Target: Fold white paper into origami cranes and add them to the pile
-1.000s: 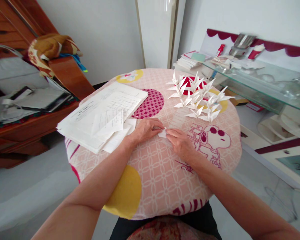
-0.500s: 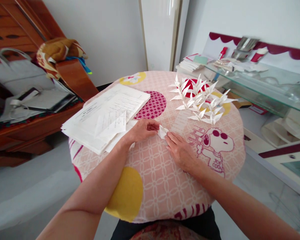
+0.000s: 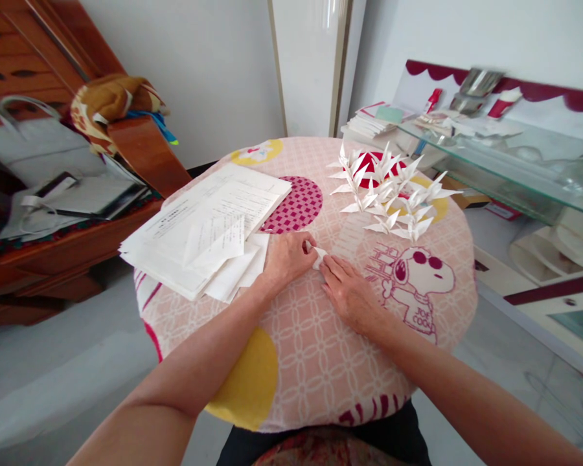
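Note:
A small folded piece of white paper lies on the cloth-covered table, between my two hands. My left hand has its thumb and index finger curled in a pinch at the paper's left edge. With its fingers stretched out and lying flat, my right hand presses the paper's right side against the cloth. Several white origami cranes stand in a cluster beyond my right hand. To the left is a stack of printed paper sheets, with smaller white pieces at its near edge.
A glass shelf holding a red-and-white cup and metal pots stands to the right. Papers and booklets are piled behind the table. On the left, a wooden bench bears a grey bag and a brown cloth.
My left hand has shifted slightly right and covers more of the folded paper. More of the small white pieces by the stack shows. My right hand has hardly moved.

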`<action>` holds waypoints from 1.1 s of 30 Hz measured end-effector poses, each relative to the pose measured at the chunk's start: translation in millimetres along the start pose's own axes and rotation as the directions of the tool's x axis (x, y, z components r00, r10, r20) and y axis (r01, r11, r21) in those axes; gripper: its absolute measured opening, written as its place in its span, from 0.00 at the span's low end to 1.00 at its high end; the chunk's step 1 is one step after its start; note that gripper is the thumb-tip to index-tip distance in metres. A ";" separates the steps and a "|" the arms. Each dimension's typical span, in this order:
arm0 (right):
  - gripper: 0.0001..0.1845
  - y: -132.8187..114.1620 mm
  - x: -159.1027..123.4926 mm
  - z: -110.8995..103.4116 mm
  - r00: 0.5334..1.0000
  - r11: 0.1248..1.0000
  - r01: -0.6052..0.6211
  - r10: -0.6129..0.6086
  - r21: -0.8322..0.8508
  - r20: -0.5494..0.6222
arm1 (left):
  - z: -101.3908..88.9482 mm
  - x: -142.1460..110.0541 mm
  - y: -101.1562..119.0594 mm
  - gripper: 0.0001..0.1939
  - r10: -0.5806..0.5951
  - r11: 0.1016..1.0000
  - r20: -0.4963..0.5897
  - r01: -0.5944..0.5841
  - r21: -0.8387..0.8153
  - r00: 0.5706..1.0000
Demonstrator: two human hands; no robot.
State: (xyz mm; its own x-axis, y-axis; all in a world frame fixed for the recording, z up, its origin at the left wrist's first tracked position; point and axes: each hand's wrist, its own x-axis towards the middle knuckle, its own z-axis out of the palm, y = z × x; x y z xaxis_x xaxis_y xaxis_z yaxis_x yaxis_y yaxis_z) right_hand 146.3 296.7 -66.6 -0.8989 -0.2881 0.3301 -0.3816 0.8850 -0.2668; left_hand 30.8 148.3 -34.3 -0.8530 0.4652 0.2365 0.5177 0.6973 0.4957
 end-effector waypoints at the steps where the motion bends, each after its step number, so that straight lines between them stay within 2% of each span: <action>1: 0.23 -0.1 0.0 0.1 1.000 1.000 0.000 0.000 0.002 -0.003 | 1.3 -1.2 -0.4 0.10 -0.001 1.000 -0.017 0.002 0.021 1.000; 14: 0.23 -1.2 -0.1 3.3 1.000 1.000 -0.006 0.007 0.005 -0.022 | -2.1 -9.4 -1.9 0.08 -0.067 0.997 -0.128 0.070 0.016 0.990; 17: 0.22 -0.8 -0.1 3.0 1.000 1.000 -0.002 0.001 -0.001 -0.016 | -5.0 -7.8 -4.3 0.12 0.008 1.000 -0.121 -0.006 0.019 0.993; 19: 0.22 -0.5 0.1 1.7 1.000 1.000 0.005 -0.005 0.005 -0.010 | -7.5 -5.2 -6.7 0.17 0.118 0.993 -0.084 -0.117 0.022 0.989; 21: 0.21 -0.3 0.4 -0.4 1.000 1.000 0.008 -0.007 0.026 -0.013 | -9.4 -1.2 -10.1 0.20 0.176 0.984 -0.007 -0.175 0.019 0.984; 27: 0.17 2.0 1.8 -8.4 0.999 0.995 0.020 -0.016 0.101 -0.042 | -11.1 9.7 -18.0 0.13 0.092 0.996 0.186 -0.091 -0.014 0.978; 33: 0.14 6.1 1.2 -8.8 0.996 0.997 0.021 -0.015 0.069 -0.085 | -13.4 8.9 -18.1 0.16 0.166 0.986 0.210 -0.157 -0.060 0.963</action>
State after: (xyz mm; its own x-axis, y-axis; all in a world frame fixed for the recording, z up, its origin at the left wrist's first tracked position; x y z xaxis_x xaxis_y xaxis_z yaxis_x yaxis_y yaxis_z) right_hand 144.8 305.0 -59.8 -0.8714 -0.2695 0.4099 -0.4145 0.8514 -0.3213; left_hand 13.0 132.5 -29.9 -0.7220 0.6786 0.1346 0.6404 0.5819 0.5014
